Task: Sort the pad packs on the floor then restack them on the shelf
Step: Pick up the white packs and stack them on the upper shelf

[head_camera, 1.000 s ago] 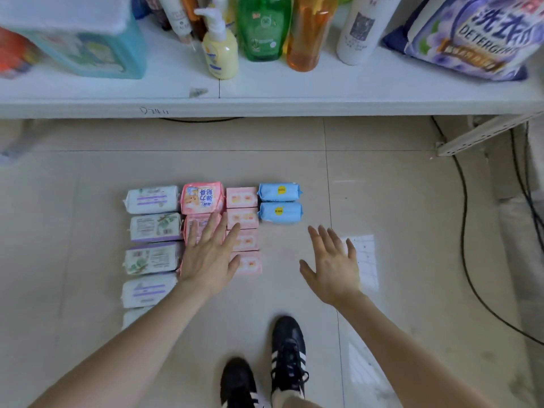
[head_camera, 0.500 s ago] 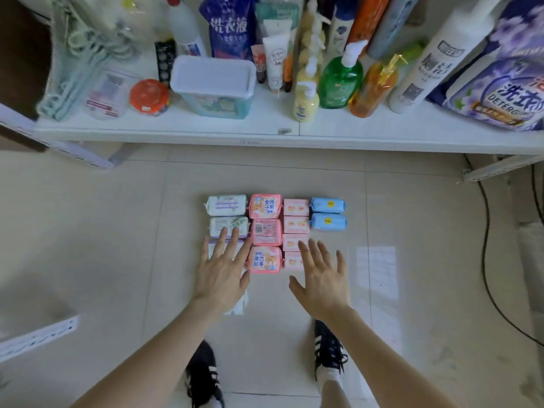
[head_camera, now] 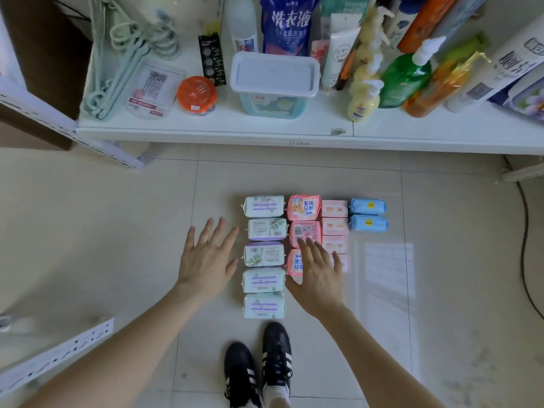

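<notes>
Pad packs lie in four neat columns on the tiled floor: several white-and-purple packs [head_camera: 264,254] on the left, three bright pink packs [head_camera: 303,207], several pale pink packs [head_camera: 334,226], and two blue packs [head_camera: 368,214] on the right. My left hand [head_camera: 207,259] hovers with fingers spread just left of the white column, holding nothing. My right hand [head_camera: 319,275] is spread flat over the lowest bright pink and pale pink packs, partly hiding them. The white shelf [head_camera: 223,134] runs across the top.
The shelf carries a lidded tub [head_camera: 275,83], an orange-lidded jar [head_camera: 196,94], green hangers [head_camera: 117,54], pump bottles [head_camera: 363,98] and detergent bags. Black shoes [head_camera: 259,366] stand just below the packs. A perforated shelf rail [head_camera: 56,353] lies at the lower left; a black cable [head_camera: 525,245] runs along the right.
The view swung so the packs sit more to the right. Both hands shifted leftward relative to the packs: the left is now off the columns, the right over the pink ones.
</notes>
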